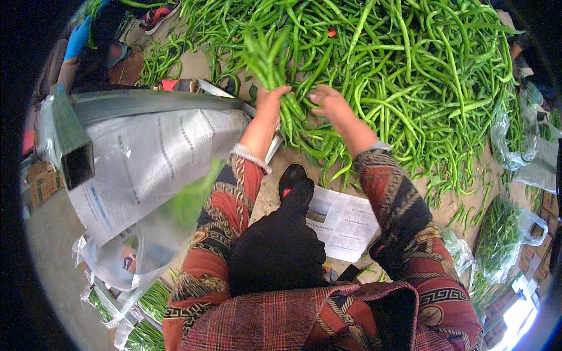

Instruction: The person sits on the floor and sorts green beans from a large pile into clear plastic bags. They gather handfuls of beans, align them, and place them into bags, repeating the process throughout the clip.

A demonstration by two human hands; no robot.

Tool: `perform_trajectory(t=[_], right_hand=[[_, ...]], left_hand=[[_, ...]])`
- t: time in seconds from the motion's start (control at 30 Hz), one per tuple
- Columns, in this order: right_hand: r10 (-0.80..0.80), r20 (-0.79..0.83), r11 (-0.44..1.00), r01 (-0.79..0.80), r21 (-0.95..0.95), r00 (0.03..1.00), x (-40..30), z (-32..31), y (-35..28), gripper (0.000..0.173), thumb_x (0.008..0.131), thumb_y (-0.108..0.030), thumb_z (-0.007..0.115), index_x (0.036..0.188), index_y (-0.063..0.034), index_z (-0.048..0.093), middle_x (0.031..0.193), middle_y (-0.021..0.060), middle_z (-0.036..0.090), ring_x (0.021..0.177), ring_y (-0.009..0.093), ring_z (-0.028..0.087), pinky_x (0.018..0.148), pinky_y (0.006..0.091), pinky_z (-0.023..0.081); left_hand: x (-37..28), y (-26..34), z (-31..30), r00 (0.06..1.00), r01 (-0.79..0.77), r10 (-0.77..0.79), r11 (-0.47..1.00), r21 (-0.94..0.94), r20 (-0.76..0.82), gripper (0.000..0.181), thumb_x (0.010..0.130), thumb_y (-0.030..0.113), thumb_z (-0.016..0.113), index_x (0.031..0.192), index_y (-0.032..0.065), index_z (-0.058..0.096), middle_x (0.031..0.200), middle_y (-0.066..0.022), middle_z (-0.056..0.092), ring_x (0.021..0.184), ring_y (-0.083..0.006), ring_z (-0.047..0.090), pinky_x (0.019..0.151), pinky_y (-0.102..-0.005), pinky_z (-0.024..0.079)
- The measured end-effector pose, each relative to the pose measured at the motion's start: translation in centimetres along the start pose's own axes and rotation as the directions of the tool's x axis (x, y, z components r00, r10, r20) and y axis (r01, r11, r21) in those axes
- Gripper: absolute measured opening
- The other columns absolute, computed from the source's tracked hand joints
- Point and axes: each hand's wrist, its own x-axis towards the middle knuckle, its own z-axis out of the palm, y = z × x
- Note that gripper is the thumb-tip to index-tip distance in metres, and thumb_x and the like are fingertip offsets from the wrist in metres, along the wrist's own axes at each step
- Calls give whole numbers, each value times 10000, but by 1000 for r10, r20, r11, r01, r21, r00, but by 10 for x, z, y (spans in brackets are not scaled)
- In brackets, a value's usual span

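My left hand (270,101) is closed around a bunch of long green chili peppers (268,70), whose upper ends fan out in a blur. To its right, my right hand (330,104) is held with fingers apart over the edge of a large heap of green chili peppers (421,87). Whether its fingertips touch any peppers is hard to tell. Left of my forearm, a clear plastic bag lined with newspaper (167,149) hangs at a metal frame (79,162). Blurred green peppers (193,193) show through the bag's side.
A newspaper sheet (344,228) lies on the floor beside my black shoe (294,175). At the right stands a filled bag of peppers (500,237). Cardboard boxes (44,182) are stacked at far left. Another person's blue glove (78,38) shows at upper left.
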Motion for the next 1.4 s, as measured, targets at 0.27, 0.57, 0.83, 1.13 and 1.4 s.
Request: perform_trajectory(t=[0.27,0.57,0.83,1.13,1.4], right_hand=[[132,-173,988,-115,105,976,74,6,18,796,891,-262,612,1489,-76,121,1399,201,392,1244,332,434,956,460,436],[-176,-77,983,171,-70,981,0,-30,-6,383,861,-367,645,978,-3,663,889,84,689,824,170,599,759,294,446],[-75,-163,891,140,432,984,-98,-121,-10,370,915,-319,598,1072,15,574,896,127,658,764,200,624,714,329,512],[-77,-137,948,115,296,988,-128,-19,27,675,888,-494,569,1251,70,499,1160,197,604,1075,279,578,971,387,430],[-194,-16,981,194,-8,981,-156,8,-7,675,750,-327,768,1269,-25,460,1137,87,588,1021,173,560,907,304,431]], left_hand=[[62,-35,-12,923,380,-384,913,150,2,329,695,-4,689,1006,-11,583,853,-108,642,735,-253,646,663,-376,551],[-32,17,18,873,442,-431,897,3,229,231,811,95,609,1018,-6,619,869,-119,668,739,-228,664,632,-349,560],[-129,37,19,839,459,-453,887,56,300,354,762,76,638,1084,-7,516,933,-158,674,744,-187,641,649,-303,538],[-166,19,55,805,348,-384,923,165,452,395,776,48,653,1160,30,564,1074,-70,625,979,-185,608,831,-333,512],[-184,9,69,905,101,-194,963,251,380,401,733,-20,633,1130,11,584,1049,-73,638,957,-184,601,848,-313,465]])
